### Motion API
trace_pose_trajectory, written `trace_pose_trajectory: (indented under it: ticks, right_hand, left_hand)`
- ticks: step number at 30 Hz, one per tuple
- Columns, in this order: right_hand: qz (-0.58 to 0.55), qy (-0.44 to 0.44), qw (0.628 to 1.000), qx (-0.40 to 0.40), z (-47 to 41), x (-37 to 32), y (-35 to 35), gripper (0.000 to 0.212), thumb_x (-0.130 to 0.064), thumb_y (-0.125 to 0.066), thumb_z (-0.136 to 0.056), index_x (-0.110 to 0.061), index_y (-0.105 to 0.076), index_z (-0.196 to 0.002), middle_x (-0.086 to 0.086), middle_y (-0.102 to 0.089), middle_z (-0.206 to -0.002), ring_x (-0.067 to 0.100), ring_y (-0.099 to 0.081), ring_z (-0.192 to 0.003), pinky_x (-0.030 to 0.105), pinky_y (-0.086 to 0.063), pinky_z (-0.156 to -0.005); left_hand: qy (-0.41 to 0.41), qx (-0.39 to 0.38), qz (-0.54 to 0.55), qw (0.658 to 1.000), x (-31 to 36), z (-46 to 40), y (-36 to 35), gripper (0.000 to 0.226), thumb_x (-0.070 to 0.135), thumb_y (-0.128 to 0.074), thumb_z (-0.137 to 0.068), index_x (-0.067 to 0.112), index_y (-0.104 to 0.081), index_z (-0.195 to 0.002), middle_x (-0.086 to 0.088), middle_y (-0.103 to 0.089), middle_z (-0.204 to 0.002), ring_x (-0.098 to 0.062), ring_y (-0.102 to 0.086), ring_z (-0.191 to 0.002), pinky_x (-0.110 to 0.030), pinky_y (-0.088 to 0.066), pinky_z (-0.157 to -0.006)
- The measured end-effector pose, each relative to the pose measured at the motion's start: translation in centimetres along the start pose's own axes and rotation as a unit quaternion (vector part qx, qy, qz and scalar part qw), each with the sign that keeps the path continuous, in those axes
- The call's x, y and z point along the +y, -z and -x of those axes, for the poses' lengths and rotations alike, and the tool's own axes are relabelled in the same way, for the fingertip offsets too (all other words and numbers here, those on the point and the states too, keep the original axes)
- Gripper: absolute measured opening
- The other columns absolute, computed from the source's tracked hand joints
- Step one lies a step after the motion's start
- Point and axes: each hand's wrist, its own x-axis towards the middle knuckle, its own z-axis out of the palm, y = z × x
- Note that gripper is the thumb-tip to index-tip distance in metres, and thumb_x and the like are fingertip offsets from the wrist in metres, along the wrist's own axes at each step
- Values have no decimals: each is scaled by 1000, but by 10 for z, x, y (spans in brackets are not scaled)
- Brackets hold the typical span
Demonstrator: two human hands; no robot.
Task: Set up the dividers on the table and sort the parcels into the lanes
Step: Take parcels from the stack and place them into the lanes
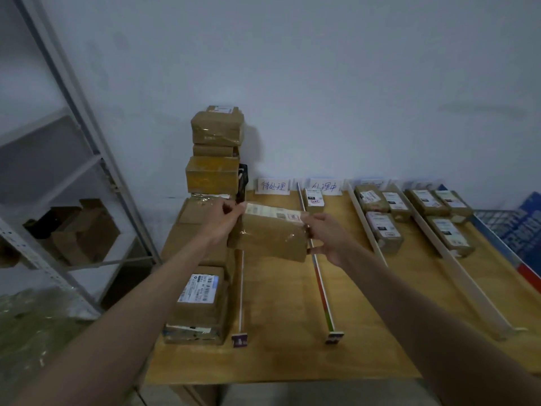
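Observation:
Both my hands hold a brown taped parcel [270, 234] up above the first lane of the wooden table [281, 332]. My left hand [224, 218] grips its upper left corner and my right hand [325, 237] grips its right end. Several dividers run front to back: a thin one [241, 291], a coloured one [322, 285] and two white ones [367, 227] [459, 276]. A tall stack of parcels [215, 150] stands at the table's back left, with more parcels [200, 303] along the left edge. Sorted parcels lie in the second lane [313, 199], the third lane [380, 227] and the fourth lane [445, 230].
Handwritten lane signs [272, 186] [323, 186] stand against the white wall. A metal shelf rack [73, 177] with dark boxes is to the left. A blue board [524, 227] lies at the table's right edge.

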Motion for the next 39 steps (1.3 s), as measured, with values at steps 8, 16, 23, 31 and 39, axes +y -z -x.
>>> trace_pose_trajectory:
  ticks: [8,16,23,31,39]
  right_hand:
    - [-6,2,999,32,1,5,12,44,-23,-68,-94,-11,-47,-131,11,-69,-115,29,-65,-105,41,-61,-73]
    - [137,-102,982,-77,5,6,33,46,-24,-70,-92,2,-59,-128,23,-68,-113,34,-71,-100,35,-62,-77]
    - [192,-95,977,-14,15,18,47,27,-25,-70,-92,-2,-63,-104,13,-70,-102,26,-72,-91,29,-60,-70]
    - [161,-123,973,114,24,45,80,39,-31,-63,-96,0,-57,-118,14,-66,-108,22,-70,-78,27,-61,-65]
    - [111,-154,965,182,38,69,142,47,-34,-60,-97,-4,-53,-132,14,-63,-121,20,-66,-77,31,-59,-69]
  left_hand:
    - [-16,2,6,1000,3,-7,-14,18,25,-60,-97,12,-57,-109,6,-61,-103,-7,-56,-95,-24,-46,-77]
    - [-54,-25,-27,998,12,-19,-25,15,18,-53,-100,11,-59,-113,5,-57,-102,-14,-54,-100,-18,-38,-69]
    - [-74,-45,-97,992,8,-29,-50,32,26,-55,-100,14,-55,-129,-1,-59,-123,-18,-55,-114,-32,-50,-92]
    - [-134,-72,-327,933,-3,-14,-92,47,39,-42,-103,12,-45,-142,-9,-47,-145,-29,-49,-128,-43,-44,-102]
    - [-195,-115,-432,873,7,7,-153,47,45,-35,-103,17,-48,-139,-5,-51,-140,-25,-53,-123,-38,-42,-101]
